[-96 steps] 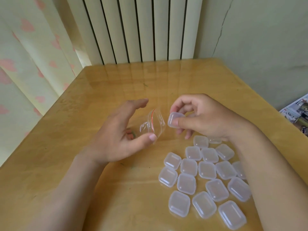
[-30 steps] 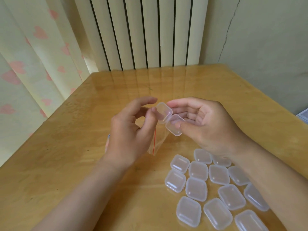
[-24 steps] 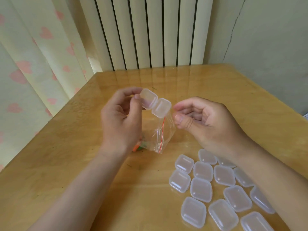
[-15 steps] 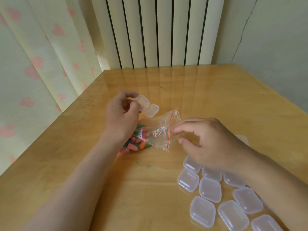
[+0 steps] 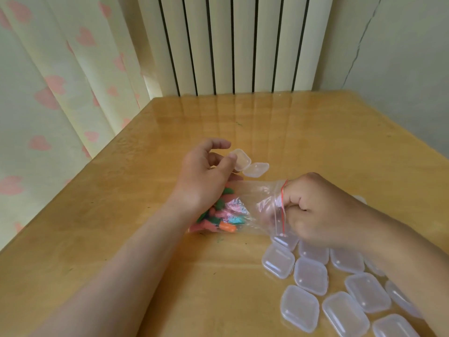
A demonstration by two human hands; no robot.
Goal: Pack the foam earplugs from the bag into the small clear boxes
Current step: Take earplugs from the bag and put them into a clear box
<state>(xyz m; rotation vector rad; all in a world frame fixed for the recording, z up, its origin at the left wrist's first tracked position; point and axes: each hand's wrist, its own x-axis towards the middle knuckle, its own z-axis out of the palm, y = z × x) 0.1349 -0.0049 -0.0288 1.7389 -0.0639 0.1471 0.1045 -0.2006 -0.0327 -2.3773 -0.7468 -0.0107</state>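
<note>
A clear zip bag (image 5: 252, 205) with a red seal line lies on the wooden table (image 5: 121, 215). Several coloured foam earplugs (image 5: 218, 220), pink, green, orange and blue, sit in its closed end. My left hand (image 5: 206, 176) pinches a small clear box (image 5: 243, 161) that stands open, its hinged lid (image 5: 256, 169) flipped to the right, just above the bag. My right hand (image 5: 313, 210) has its fingers pushed into the bag's mouth; what they hold inside is blurred. Several shut clear boxes (image 5: 308, 276) lie on the table below my right hand.
The table's left edge runs diagonally past a cream curtain with pink hearts (image 5: 48, 105). A white ribbed radiator (image 5: 230, 45) stands behind the far edge, and a grey-green wall (image 5: 401, 69) is at the right.
The box passed from my right hand to my left and was opened. My left hand has lowered it towards the table. My right hand has gone into the mouth of the bag.
</note>
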